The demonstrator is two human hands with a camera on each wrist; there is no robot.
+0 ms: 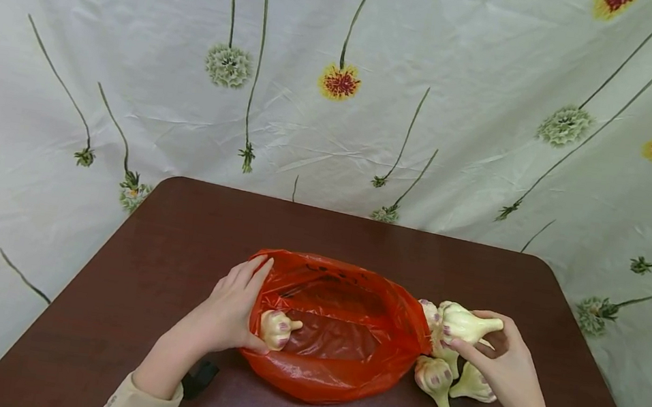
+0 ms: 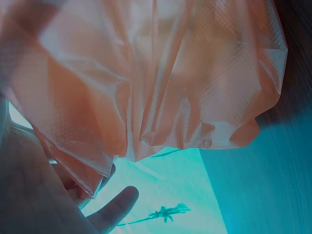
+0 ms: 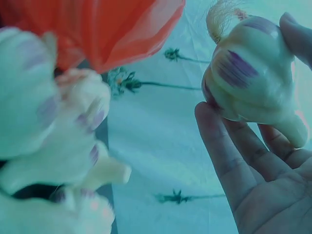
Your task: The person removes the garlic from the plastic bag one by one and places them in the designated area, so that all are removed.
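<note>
A red plastic bag (image 1: pixel 315 377) lies on the table with its mouth spread wide. My left hand (image 1: pixel 228 311) holds its left rim, thumb at the near side and fingers at the far side. One garlic bulb (image 1: pixel 276 329) sits inside the bag beside that hand. My right hand (image 1: pixel 505 365) grips another garlic bulb (image 1: pixel 463 323) by thumb and fingers, just right of the bag. The right wrist view shows this bulb (image 3: pixel 256 73) raised, its roots pointing away from the palm. In the left wrist view, bag film (image 2: pixel 161 87) covers much of the left hand.
Several more garlic bulbs (image 1: pixel 434 377) lie in a cluster against the bag's right side, under and beside the right hand. The dark brown table (image 1: pixel 186 233) ends at a rounded back edge. Behind it hangs a white cloth (image 1: pixel 160 10) printed with flowers.
</note>
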